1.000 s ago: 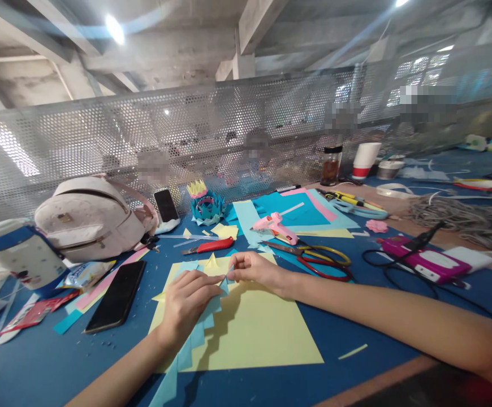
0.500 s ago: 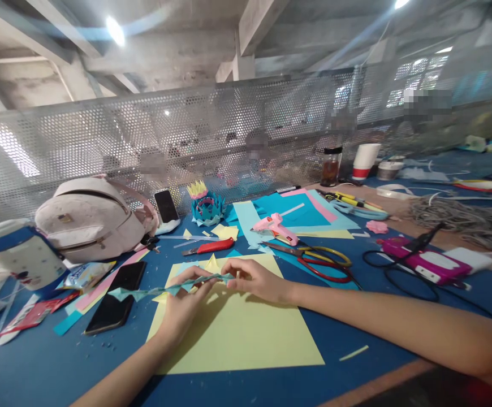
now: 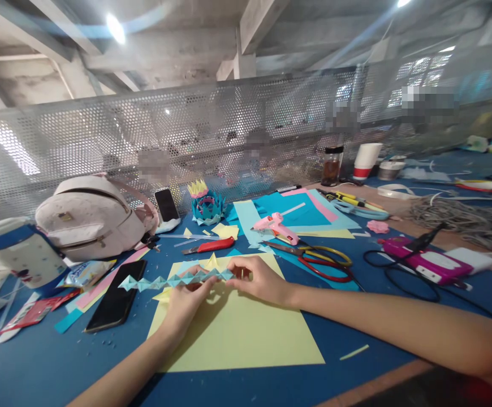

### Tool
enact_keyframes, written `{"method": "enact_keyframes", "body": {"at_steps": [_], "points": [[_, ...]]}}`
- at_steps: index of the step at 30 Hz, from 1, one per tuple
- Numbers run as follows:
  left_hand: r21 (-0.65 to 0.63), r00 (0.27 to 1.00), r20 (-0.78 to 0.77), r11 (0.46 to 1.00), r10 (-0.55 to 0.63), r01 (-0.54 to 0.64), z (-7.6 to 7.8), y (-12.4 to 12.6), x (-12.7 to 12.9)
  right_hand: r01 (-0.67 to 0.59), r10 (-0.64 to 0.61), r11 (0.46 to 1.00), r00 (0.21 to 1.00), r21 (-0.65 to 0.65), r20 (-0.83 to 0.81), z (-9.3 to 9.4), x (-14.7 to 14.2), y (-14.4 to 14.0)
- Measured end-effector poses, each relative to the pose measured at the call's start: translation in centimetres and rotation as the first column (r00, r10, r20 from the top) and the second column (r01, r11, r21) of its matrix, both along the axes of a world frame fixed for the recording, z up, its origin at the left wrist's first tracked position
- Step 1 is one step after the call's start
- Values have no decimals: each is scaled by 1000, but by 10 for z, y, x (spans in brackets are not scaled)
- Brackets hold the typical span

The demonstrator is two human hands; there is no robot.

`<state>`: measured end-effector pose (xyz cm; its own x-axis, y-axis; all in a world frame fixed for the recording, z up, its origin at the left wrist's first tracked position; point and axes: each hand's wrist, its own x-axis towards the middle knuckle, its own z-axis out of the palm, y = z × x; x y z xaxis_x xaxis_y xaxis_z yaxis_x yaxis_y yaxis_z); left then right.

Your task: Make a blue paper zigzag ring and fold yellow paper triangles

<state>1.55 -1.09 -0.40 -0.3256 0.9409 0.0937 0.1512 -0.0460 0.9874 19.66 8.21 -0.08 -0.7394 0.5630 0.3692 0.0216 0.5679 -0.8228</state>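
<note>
**Hands hold up a zigzag paper strip**

Both hands pinch one long light-blue folded paper strip with pointy zigzag edges (image 3: 173, 279). It hangs in the air near the middle of the frame, just above a big pale-yellow paper sheet (image 3: 246, 333). Left hand (image 3: 185, 302) pinches it from below near the middle. Right hand (image 3: 258, 278) pinches its right end. The left end sticks out free toward a black phone (image 3: 116, 295).

It looks like the strip is being pulled out flat and checked. A next move would need soft fingers, so the folds do not squash.

The blue tabletop (image 3: 59, 362) is messy. A pink glue gun (image 3: 275, 225) and red-and-yellow scissors (image 3: 314, 259) lie right of center. A white backpack (image 3: 89, 217) sits at the left. A grey metal screen full of holes (image 3: 144, 141) stands behind, under a concrete ceiling.
</note>
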Motion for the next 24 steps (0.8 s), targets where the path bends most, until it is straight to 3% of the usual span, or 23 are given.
{"method": "enact_keyframes", "body": {"at_steps": [7, 11, 17, 24], "points": [[-32, 1000, 19, 999, -12, 12, -5, 0, -2, -41, 42, 999, 999, -35, 30, 2, 1, -1], [-5, 999, 20, 999, -42, 42, -2, 0, 0, 0, 1, 999, 1000, -46, 20, 0, -1, -1], [-10, 998, 53, 1000, -17, 18, 1, 0, 2, 1, 0, 985, 1000, -172, 5, -3, -4, 1], [-97, 999, -48, 995, -10, 5, -10, 5, -4, -16, 18, 984, 1000, -179, 9, 0, -2, -4]]}}
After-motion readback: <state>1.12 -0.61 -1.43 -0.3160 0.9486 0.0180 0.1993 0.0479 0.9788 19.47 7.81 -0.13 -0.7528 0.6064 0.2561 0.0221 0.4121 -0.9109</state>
